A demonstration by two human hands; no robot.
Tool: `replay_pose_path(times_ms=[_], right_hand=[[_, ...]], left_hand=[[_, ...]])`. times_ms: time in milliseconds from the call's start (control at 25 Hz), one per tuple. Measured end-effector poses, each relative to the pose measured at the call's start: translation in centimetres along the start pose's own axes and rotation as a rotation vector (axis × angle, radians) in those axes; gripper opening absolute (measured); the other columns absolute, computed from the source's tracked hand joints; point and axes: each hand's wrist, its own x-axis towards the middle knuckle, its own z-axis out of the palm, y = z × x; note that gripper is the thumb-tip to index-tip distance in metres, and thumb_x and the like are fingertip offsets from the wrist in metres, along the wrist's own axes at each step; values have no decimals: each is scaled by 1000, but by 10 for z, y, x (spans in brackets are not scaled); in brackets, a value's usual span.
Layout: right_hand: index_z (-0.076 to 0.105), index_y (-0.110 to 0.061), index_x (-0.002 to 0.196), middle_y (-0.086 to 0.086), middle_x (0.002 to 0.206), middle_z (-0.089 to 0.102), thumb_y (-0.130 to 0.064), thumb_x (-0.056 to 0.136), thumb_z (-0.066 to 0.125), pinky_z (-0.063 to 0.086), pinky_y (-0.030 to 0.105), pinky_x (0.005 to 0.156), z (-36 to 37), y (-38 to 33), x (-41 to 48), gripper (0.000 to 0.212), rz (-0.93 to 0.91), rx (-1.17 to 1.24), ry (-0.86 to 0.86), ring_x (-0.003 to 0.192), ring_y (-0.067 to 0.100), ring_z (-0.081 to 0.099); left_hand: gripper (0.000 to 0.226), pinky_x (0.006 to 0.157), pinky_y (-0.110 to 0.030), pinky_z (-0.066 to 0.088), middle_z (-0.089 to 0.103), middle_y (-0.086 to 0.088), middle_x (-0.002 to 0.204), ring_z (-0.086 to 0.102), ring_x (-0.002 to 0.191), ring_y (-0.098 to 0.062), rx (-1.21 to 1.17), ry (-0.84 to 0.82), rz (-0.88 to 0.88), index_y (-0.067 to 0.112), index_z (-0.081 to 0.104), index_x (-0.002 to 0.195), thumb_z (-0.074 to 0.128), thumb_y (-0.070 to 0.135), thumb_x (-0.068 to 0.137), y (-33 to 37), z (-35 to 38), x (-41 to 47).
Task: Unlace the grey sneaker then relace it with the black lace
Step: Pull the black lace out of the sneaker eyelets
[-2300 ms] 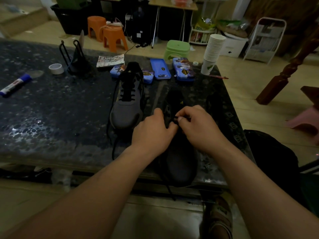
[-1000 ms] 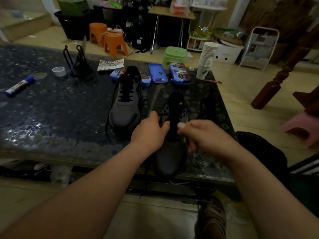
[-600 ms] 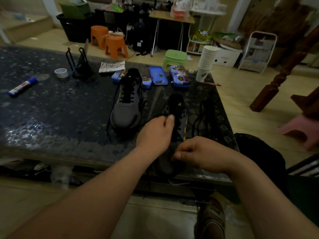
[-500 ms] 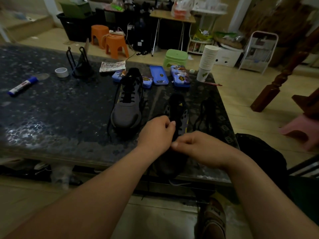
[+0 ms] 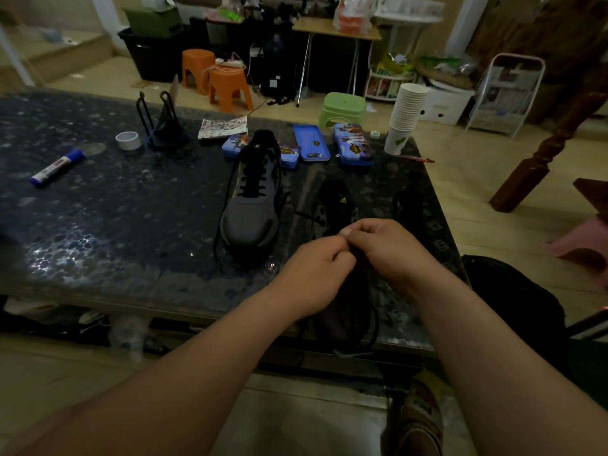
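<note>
the dark table [image 5: 98,225] carries the grey sneaker [image 5: 343,311] at its 6 o'clock edge, a second sneaker [image 5: 250,218] at 11 o'clock of it. over the grey sneaker's middle the left hand [image 5: 312,274] and right hand [image 5: 388,251] curl their fingers and pinch together what seems the black lace [image 5: 373,324]. best is to hold the lace tip short, untwisted, and feed it straight into the next eyelet.
</note>
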Motion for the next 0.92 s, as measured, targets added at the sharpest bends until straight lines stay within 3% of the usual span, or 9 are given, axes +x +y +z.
replay_pose_path(times_ms=[120, 200, 240, 320, 400, 480, 600, 760, 920], right_hand=[[79, -11, 91, 11, 86, 78, -33, 97, 70, 55, 31, 74, 1, -2, -2, 25, -34, -99, 3, 76, 15, 70], [79, -12, 86, 5, 79, 77, -27, 94, 74, 56, 30, 75, 7, -4, 2, 17, -54, -154, 6, 75, 12, 70], [78, -13, 84, 3, 75, 75, -21, 93, 75, 55, 30, 73, 10, -3, 4, 13, -39, -125, 4, 73, 12, 69], [73, -14, 81, 0, 72, 70, -13, 94, 69, 51, 28, 65, 9, -4, 5, 14, 47, 60, -3, 69, 13, 64], [65, -15, 80, 3, 80, 69, -9, 95, 58, 47, 27, 66, -3, -7, -1, 18, 119, 262, -59, 74, 15, 61], [59, -16, 76, 3, 90, 71, -5, 96, 52, 48, 29, 77, -21, -6, -14, 24, 108, 328, -183, 88, 15, 65], [58, -12, 78, 5, 90, 72, -2, 96, 52, 47, 33, 84, -42, 3, -27, 22, 7, 83, -341, 95, 14, 67], [67, -8, 86, 5, 83, 73, -18, 98, 64, 48, 35, 75, -40, 9, -21, 16, -14, -159, -144, 75, 18, 62], [71, -12, 89, 4, 78, 75, -36, 97, 70, 57, 38, 69, -11, 6, -4, 25, -55, -255, 61, 73, 22, 72]], left_hand=[[29, 52, -28, 37, 54, 6, 57, 47, 51, -7, -22, -85, -92, 20, 56, 63, 59, 20, 92, 1, -4, 1], [29, 51, -29, 37, 54, 3, 55, 47, 50, -10, -8, -142, -96, 18, 57, 61, 60, 22, 90, 3, -2, -4], [29, 53, -29, 37, 54, 3, 56, 47, 51, -10, 4, -96, -89, 17, 56, 61, 61, 21, 90, 1, 2, -6], [24, 57, -31, 37, 56, 3, 68, 50, 61, -11, 45, 150, -78, 18, 54, 70, 63, 22, 92, -7, 7, -2], [20, 63, -29, 40, 56, 1, 86, 55, 75, -13, 58, 333, -127, 18, 53, 87, 68, 29, 94, -15, 6, 5], [30, 63, -26, 41, 55, -1, 91, 56, 79, -16, 41, 333, -198, 17, 49, 98, 71, 37, 94, -26, 3, 13], [36, 70, -33, 48, 60, 0, 94, 59, 84, -17, 71, 263, -189, 17, 50, 105, 69, 45, 94, -32, 1, 18], [19, 79, -42, 53, 60, 6, 96, 59, 85, -16, 165, 330, -50, 24, 53, 102, 66, 36, 94, -32, 7, 21], [22, 71, -46, 54, 63, 7, 82, 62, 77, -19, 236, 298, -51, 27, 51, 95, 63, 46, 95, -29, 1, 33]])
